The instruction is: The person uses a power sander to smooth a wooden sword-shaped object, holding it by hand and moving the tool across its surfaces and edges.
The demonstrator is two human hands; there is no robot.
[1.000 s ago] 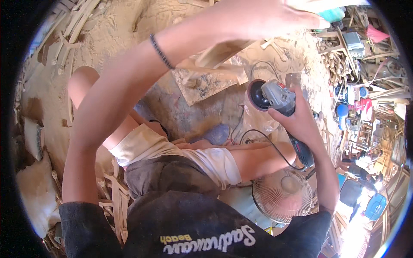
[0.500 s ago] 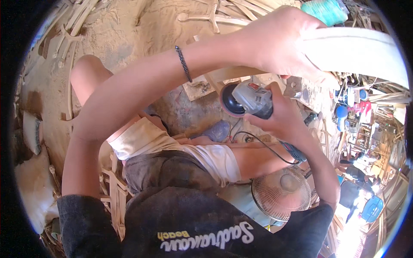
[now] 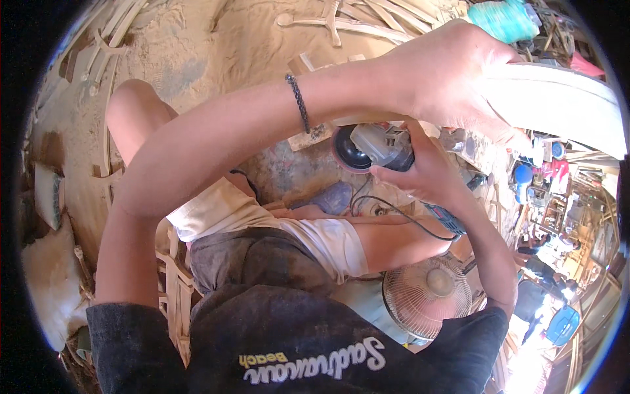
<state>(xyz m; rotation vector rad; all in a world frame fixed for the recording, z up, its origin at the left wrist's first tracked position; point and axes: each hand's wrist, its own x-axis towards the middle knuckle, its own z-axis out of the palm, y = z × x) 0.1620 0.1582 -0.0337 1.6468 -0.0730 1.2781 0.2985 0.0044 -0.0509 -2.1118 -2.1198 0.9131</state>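
Your left hand (image 3: 453,79) has its fingers (image 3: 505,131) clamped on a pale curved wooden piece (image 3: 558,105), whose long axis runs from the fingers out toward the right rim, bowing slightly downward. Just below, your right hand (image 3: 420,174) has its fingers wrapped round the grey body of an angle grinder (image 3: 374,148); its dark disc faces left, its body lying left to right. A black cord (image 3: 407,220) trails down from it. Against half a second ago, the wooden piece sits lower and the grinder closer beneath it.
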